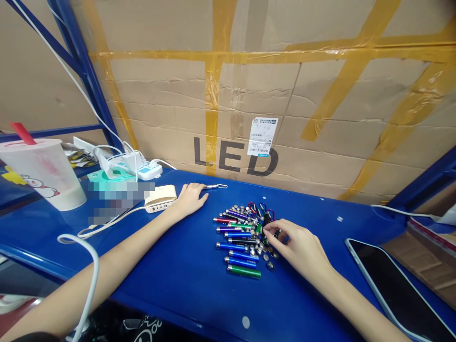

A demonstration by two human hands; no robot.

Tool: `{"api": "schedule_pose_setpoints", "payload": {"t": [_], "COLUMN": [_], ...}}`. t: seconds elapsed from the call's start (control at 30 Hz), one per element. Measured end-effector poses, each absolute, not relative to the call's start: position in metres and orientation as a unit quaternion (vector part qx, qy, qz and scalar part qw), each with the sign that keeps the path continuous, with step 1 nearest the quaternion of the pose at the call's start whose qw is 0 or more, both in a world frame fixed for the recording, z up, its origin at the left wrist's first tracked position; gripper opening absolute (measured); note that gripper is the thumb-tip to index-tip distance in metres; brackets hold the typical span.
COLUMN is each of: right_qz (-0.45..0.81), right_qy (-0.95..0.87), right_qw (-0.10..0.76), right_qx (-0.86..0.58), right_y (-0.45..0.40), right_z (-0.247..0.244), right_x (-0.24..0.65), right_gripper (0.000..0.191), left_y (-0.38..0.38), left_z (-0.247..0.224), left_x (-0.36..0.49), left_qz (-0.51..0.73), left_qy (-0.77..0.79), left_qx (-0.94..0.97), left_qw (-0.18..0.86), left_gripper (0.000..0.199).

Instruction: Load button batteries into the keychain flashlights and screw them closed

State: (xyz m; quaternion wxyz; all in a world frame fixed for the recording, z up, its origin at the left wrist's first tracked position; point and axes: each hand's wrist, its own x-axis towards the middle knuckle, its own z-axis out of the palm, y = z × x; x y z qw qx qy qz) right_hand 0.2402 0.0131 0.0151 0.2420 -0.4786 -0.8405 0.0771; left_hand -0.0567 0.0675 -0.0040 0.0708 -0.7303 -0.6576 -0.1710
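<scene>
My left hand [191,198] rests at the back of the blue table [171,275], beside a cream charger [161,198]. A slim silver piece with a wire loop [215,186] sticks out past its fingertips; whether the fingers grip it is unclear. Several small metal tubes in blue, red, purple and black lie in a rough column, with a green tube [244,271] at the front. Small silver button cells [265,257] and coloured carabiner clips [271,214] are heaped at their right. Over this heap my right hand [290,237] has its fingers pinched; what they hold is too small to name.
At the right edge lies a phone [395,289]. A cup with a red straw [53,175], a power strip [147,170] and white cables [94,266] are at the left. A large taped cardboard box [171,109] stands behind the table.
</scene>
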Motion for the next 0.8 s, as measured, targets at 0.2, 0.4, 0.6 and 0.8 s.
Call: {"api": "schedule_pose_setpoints", "payload": {"t": [0.2, 0.4, 0.6, 0.8], "right_qz": [0.090, 0.093, 0.089, 0.091], "right_qy": [-0.839, -0.837, -0.838, -0.834], "right_qw": [0.239, 0.239, 0.242, 0.242], "right_qx": [-0.481, -0.483, -0.482, -0.487], "right_y": [0.0128, 0.0127, 0.0135, 0.0135], "right_z": [0.0148, 0.0135, 0.0133, 0.0130], "right_x": [0.2410, 0.2419, 0.2408, 0.2398], "right_gripper": [0.014, 0.014, 0.014, 0.013], "left_y": [0.0669, 0.0623, 0.0620, 0.0636], "left_z": [-0.0012, 0.0022, 0.0037, -0.0007], "left_x": [-0.0585, -0.0559, -0.0530, -0.0497], "left_qz": [-0.167, -0.180, -0.209, -0.208], "left_qy": [-0.648, -0.641, -0.644, -0.636], "left_qx": [-0.738, -0.740, -0.729, -0.737], "left_qw": [0.081, 0.090, 0.100, 0.092], "left_gripper": [0.023, 0.019, 0.022, 0.028]}}
